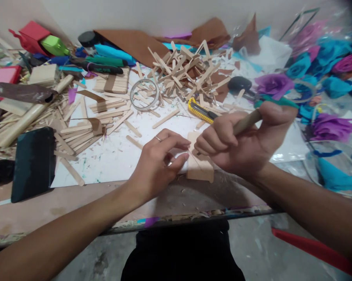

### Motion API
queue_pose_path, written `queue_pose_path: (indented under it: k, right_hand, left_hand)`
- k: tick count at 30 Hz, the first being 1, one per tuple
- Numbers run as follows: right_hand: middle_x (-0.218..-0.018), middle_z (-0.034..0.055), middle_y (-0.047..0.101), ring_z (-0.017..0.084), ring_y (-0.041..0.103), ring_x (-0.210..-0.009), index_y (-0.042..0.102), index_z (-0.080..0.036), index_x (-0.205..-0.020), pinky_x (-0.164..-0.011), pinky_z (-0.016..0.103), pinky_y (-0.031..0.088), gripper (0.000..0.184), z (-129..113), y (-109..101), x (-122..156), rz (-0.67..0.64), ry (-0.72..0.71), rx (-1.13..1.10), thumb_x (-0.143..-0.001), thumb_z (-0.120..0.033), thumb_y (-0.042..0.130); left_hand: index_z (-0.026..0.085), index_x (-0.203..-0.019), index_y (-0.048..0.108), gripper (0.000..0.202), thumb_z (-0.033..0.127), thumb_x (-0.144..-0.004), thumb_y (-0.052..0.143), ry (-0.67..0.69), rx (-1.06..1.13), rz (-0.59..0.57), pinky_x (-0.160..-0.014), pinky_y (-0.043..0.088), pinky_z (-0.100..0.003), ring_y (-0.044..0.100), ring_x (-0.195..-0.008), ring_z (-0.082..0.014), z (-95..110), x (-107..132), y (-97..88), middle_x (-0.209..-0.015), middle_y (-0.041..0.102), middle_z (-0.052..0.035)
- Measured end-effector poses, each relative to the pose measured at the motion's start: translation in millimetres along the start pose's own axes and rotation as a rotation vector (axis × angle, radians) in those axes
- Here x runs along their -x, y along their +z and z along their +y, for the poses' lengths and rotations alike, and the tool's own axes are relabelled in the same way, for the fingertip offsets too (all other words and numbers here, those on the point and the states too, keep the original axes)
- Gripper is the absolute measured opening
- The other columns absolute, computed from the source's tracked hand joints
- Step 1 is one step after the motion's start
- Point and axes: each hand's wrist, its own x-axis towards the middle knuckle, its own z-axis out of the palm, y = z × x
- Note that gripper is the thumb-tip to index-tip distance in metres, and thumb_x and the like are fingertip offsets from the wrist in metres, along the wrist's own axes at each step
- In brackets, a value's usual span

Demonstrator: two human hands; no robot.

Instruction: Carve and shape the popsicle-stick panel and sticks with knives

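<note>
My left hand point(161, 162), with a ring on one finger, is closed in a loose pinch at the left edge of a small pale wooden block point(200, 173). A thin line runs from its fingertips across the block; I cannot tell whether it is a sliver or a mark. My right hand point(237, 142) is wrapped round a brownish, stick-like handle point(248, 121) slanting down to the left. Its lower end is mostly hidden behind the fingers, close above the block. Behind the right hand lies a yellow box cutter point(202, 111).
Popsicle sticks point(184, 70) are heaped at the back, with more laid out at left. A tape roll point(144, 95) stands mid-table on white paper point(117, 164). A dark phone point(34, 164) lies left. Purple and blue paper flowers point(334, 127) crowd the right side.
</note>
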Motion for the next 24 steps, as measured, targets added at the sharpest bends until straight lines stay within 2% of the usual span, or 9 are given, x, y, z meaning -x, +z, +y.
queue_pose_path:
  k: [3, 6, 10, 12, 15, 19, 24]
  right_hand:
    - [-0.044, -0.0066, 0.026, 0.009, 0.02, -0.04, 0.04, -0.022, -0.049, -0.046, 0.03, 0.023, 0.062, -6, 3, -1, 0.049, -0.034, 0.009, -0.089, -0.063, 0.065]
    - [-0.046, -0.0053, 0.032, 0.01, 0.023, -0.039, 0.045, -0.022, -0.049, -0.044, 0.03, 0.02, 0.062, -11, 6, -2, 0.122, 0.002, 0.023, -0.087, -0.063, 0.07]
    - [-0.05, -0.0044, 0.04, 0.009, 0.024, -0.039, 0.049, -0.021, -0.052, -0.043, 0.03, 0.018, 0.06, -15, 6, -3, 0.147, 0.029, 0.064, -0.089, -0.062, 0.074]
    - [-0.047, -0.0047, 0.038, 0.01, 0.023, -0.04, 0.049, -0.022, -0.053, -0.044, 0.03, 0.018, 0.061, -15, 5, -3, 0.143, 0.002, 0.073, -0.09, -0.064, 0.072]
    - [-0.044, -0.006, 0.03, 0.009, 0.02, -0.04, 0.045, -0.022, -0.051, -0.044, 0.031, 0.018, 0.066, -15, 3, -3, 0.142, 0.001, 0.047, -0.088, -0.07, 0.07]
    - [-0.043, -0.0067, 0.026, 0.009, 0.019, -0.042, 0.041, -0.022, -0.049, -0.047, 0.031, 0.019, 0.068, -16, 4, -2, 0.124, 0.075, 0.066, -0.086, -0.07, 0.072]
    - [-0.044, -0.0066, 0.026, 0.009, 0.019, -0.041, 0.037, -0.022, -0.051, -0.046, 0.03, 0.019, 0.067, -11, 0, -1, 0.072, 0.05, 0.026, -0.091, -0.067, 0.066]
  left_hand:
    - [0.019, -0.111, 0.073, 0.021, 0.01, -0.092, 0.072, 0.133, -0.059, -0.015, -0.08, 0.064, -0.027, 0.072, -0.098, -0.0152, 2, 1, -0.8, -0.114, 0.073, -0.007]
    - [0.019, -0.108, 0.073, 0.017, 0.012, -0.093, 0.075, 0.241, -0.107, -0.045, -0.09, 0.065, -0.031, 0.073, -0.107, -0.0173, 0, 2, -4.0, -0.123, 0.073, -0.0098]
    - [0.02, -0.108, 0.075, 0.014, 0.019, -0.094, 0.077, 0.412, -0.168, -0.184, -0.103, 0.062, -0.039, 0.068, -0.126, -0.0229, -8, 2, -12.9, -0.14, 0.066, -0.0142]
    - [0.02, -0.115, 0.076, 0.022, 0.025, -0.093, 0.079, 0.525, -0.229, -0.242, -0.111, 0.058, -0.047, 0.062, -0.137, -0.0287, -12, 0, -16.6, -0.143, 0.064, -0.017]
    - [0.018, -0.123, 0.075, 0.034, 0.033, -0.093, 0.08, 0.66, -0.332, -0.245, -0.114, 0.054, -0.057, 0.059, -0.142, -0.0358, -17, -3, -18.2, -0.142, 0.065, -0.0207]
    - [0.017, -0.123, 0.075, 0.037, 0.039, -0.094, 0.079, 0.676, -0.369, -0.242, -0.113, 0.054, -0.058, 0.06, -0.141, -0.0377, -18, -4, -16.5, -0.142, 0.065, -0.0228]
    - [0.018, -0.124, 0.075, 0.036, 0.04, -0.096, 0.076, 0.619, -0.371, -0.291, -0.114, 0.054, -0.057, 0.057, -0.144, -0.0366, -17, -4, -17.0, -0.146, 0.063, -0.0223]
